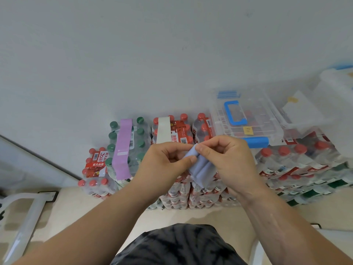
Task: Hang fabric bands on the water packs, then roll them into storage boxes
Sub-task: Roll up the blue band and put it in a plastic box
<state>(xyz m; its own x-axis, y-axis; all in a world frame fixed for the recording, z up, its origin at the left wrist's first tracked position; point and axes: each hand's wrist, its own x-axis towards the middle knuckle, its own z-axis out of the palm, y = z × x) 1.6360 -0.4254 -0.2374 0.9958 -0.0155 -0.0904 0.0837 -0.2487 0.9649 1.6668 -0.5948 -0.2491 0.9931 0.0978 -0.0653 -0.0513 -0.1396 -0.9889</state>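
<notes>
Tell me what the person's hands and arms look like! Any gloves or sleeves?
No gloves! The left hand and right hand are bare, with no rings or watch showing. The left forearm and right forearm have no sleeves in view.

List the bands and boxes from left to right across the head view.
purple band → white band → blue band, held up in front of the packs → box with blue handle → second box
</notes>
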